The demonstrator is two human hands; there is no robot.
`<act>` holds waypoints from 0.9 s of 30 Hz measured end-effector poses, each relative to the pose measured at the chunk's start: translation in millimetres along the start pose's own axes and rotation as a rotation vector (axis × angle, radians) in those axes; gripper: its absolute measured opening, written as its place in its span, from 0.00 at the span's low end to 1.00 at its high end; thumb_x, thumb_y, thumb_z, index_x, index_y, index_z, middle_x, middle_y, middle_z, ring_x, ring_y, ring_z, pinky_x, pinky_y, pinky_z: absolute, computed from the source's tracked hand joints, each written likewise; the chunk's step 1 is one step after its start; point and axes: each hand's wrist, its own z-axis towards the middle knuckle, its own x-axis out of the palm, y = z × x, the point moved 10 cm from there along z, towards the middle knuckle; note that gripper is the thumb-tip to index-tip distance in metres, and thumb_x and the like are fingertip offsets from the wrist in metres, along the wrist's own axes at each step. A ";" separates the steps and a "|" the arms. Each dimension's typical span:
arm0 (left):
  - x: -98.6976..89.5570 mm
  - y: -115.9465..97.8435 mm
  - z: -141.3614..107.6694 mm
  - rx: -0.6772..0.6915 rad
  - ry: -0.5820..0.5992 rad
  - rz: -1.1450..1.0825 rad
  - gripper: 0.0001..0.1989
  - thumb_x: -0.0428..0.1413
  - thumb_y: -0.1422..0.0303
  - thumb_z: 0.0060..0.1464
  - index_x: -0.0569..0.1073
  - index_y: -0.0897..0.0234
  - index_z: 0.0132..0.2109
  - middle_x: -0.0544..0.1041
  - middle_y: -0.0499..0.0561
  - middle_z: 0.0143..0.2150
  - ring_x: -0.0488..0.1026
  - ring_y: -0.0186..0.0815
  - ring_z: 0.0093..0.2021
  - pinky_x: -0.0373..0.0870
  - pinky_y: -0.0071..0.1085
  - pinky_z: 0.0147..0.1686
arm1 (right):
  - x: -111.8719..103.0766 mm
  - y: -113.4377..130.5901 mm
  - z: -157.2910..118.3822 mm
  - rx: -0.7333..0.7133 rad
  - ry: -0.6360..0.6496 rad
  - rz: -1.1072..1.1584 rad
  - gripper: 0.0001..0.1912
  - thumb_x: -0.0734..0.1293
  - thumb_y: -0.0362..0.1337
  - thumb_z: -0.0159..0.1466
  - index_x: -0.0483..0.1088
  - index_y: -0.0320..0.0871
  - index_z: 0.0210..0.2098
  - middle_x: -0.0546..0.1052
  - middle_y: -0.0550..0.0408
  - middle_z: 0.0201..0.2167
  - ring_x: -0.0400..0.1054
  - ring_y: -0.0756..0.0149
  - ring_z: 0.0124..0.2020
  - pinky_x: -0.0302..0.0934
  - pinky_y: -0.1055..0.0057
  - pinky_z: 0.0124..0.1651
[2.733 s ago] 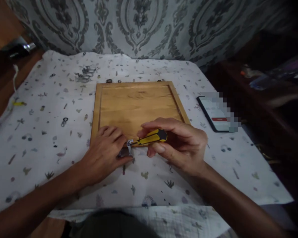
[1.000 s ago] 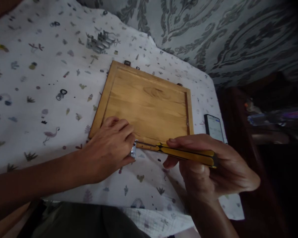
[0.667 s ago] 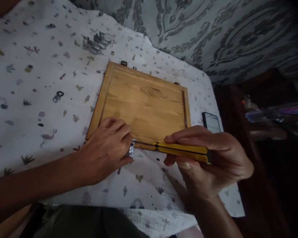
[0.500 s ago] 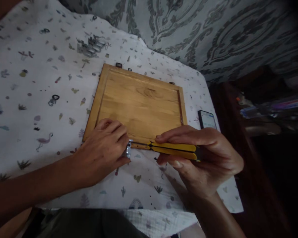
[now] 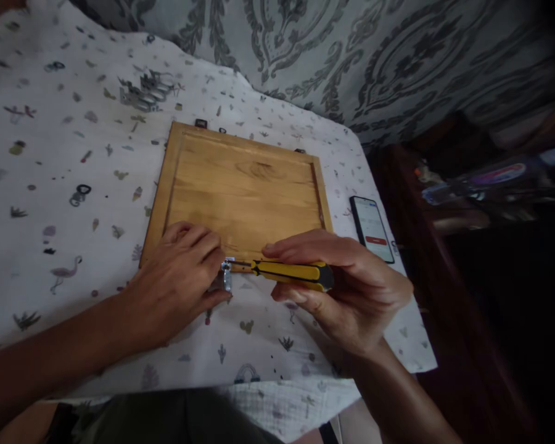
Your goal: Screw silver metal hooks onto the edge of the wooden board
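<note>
A wooden panel (image 5: 245, 191) with a raised frame lies on the patterned tablecloth. At its near edge, my left hand (image 5: 180, 280) holds a shiny metal hinge (image 5: 227, 277) between thumb and fingers. My right hand (image 5: 351, 283) grips a yellow and black screwdriver (image 5: 291, 272) by its handle, lying nearly level. The screwdriver's thin shaft points left and its tip meets the hinge; whether a screw sits there is too small to tell.
Several metal hinges (image 5: 145, 92) stand grouped at the back left of the tablecloth (image 5: 41, 203). A phone (image 5: 372, 228) with a lit screen lies right of the panel. Dark furniture (image 5: 416, 246) with a plastic bottle (image 5: 476, 183) is farther right.
The whole scene has shifted left in view. The screwdriver handle has rotated about its length in my right hand, and more of the phone shows. My left hand keeps its hold at the hinge.
</note>
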 end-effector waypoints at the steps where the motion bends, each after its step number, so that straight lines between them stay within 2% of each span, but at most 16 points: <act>1: 0.2 0.4 0.0 -0.003 0.004 0.001 0.17 0.69 0.60 0.54 0.77 0.68 0.44 0.77 0.54 0.41 0.74 0.48 0.45 0.69 0.47 0.47 | 0.7 -1.0 -0.4 0.010 0.004 0.005 0.14 0.77 0.33 0.62 0.79 0.45 0.47 0.85 0.52 0.39 0.81 0.62 0.40 0.77 0.67 0.41; 5: 0.7 1.3 0.0 -0.008 0.008 0.000 0.15 0.67 0.59 0.57 0.77 0.65 0.43 0.77 0.53 0.41 0.73 0.47 0.45 0.68 0.46 0.47 | 0.8 -1.8 -1.2 0.003 -0.026 -0.002 0.15 0.79 0.34 0.60 0.79 0.45 0.46 0.84 0.53 0.38 0.80 0.63 0.37 0.77 0.67 0.38; 9: -0.3 1.1 -1.5 -0.008 -0.047 -0.004 0.12 0.66 0.61 0.58 0.77 0.65 0.42 0.77 0.52 0.40 0.72 0.46 0.44 0.68 0.46 0.48 | -1.0 1.0 -2.1 -0.025 -0.069 -0.032 0.14 0.78 0.33 0.60 0.78 0.46 0.46 0.84 0.53 0.37 0.79 0.62 0.36 0.76 0.67 0.34; 14: 0.0 1.3 -3.8 -0.029 -0.096 -0.023 0.11 0.67 0.63 0.57 0.76 0.64 0.41 0.76 0.52 0.39 0.71 0.46 0.44 0.68 0.46 0.48 | -10.7 14.2 -7.9 -0.077 -0.126 -0.089 0.15 0.77 0.32 0.62 0.79 0.45 0.48 0.85 0.49 0.38 0.80 0.57 0.36 0.79 0.61 0.34; 18: 0.0 0.1 -3.4 -0.032 -0.080 -0.023 0.11 0.68 0.64 0.56 0.76 0.65 0.41 0.76 0.52 0.40 0.70 0.46 0.44 0.67 0.46 0.48 | -12.5 16.1 -10.1 -0.060 -0.097 -0.108 0.13 0.75 0.32 0.63 0.79 0.42 0.48 0.85 0.46 0.38 0.80 0.59 0.33 0.78 0.65 0.28; 22: -4.0 -0.2 -3.4 -0.030 -0.106 -0.025 0.11 0.69 0.66 0.54 0.76 0.64 0.40 0.76 0.52 0.39 0.70 0.46 0.43 0.67 0.45 0.47 | -10.0 15.6 -10.6 -0.076 -0.071 -0.066 0.14 0.75 0.31 0.62 0.78 0.40 0.48 0.86 0.46 0.38 0.81 0.59 0.36 0.80 0.66 0.33; 27: -3.0 0.1 -4.3 -0.029 -0.112 -0.036 0.12 0.69 0.66 0.53 0.76 0.65 0.40 0.76 0.53 0.39 0.70 0.47 0.44 0.67 0.46 0.48 | -9.0 7.9 -13.2 -0.009 -0.062 -0.075 0.15 0.75 0.29 0.63 0.78 0.41 0.49 0.85 0.47 0.41 0.81 0.59 0.36 0.82 0.62 0.36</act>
